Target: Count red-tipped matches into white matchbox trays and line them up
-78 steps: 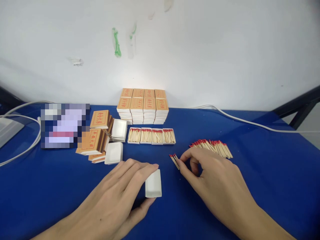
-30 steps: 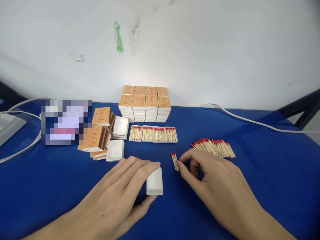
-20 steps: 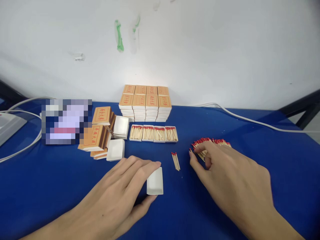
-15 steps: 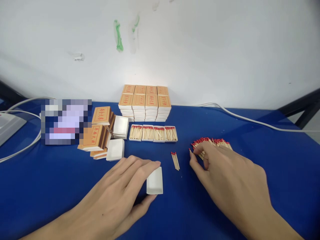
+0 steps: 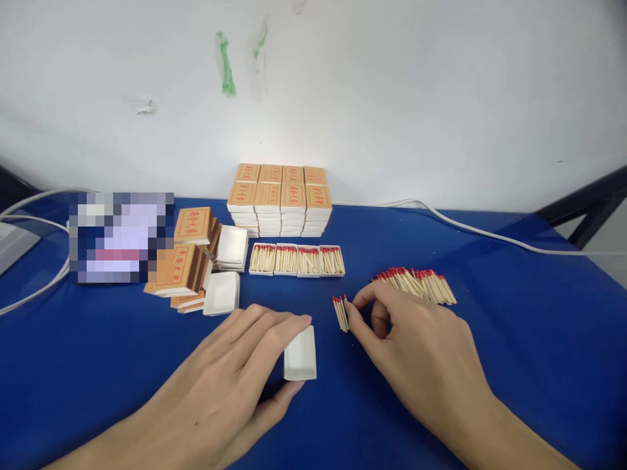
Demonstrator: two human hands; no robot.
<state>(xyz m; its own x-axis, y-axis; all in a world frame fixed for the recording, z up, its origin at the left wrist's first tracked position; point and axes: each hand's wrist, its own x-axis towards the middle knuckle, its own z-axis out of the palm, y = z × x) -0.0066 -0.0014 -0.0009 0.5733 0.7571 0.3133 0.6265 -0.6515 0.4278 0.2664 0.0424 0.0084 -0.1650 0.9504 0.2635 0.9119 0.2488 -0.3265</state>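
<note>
My left hand [image 5: 245,372] rests on the blue table with its fingers closed around a white matchbox tray [image 5: 300,356]. The tray stands with its open side facing me, and its inside looks bare. The thumb and index finger of my right hand [image 5: 416,346] come together at a small group of red-tipped matches [image 5: 339,314]. A match head shows right at those fingertips; most of that match is hidden. Behind my right hand lies a larger pile of loose matches [image 5: 431,286], partly covered by the hand.
Several trays filled with matches [image 5: 286,260] stand in a row. Behind them, orange matchboxes [image 5: 279,196] are stacked against the wall. To the left are more matchbox covers [image 5: 177,267], white trays [image 5: 221,294] and a blurred device [image 5: 125,238]. A white cable [image 5: 470,228] crosses the right.
My right hand has moved left from the big pile to the small group, with a match at its fingertips. The left hand still grips the tray; the view has shifted slightly.
</note>
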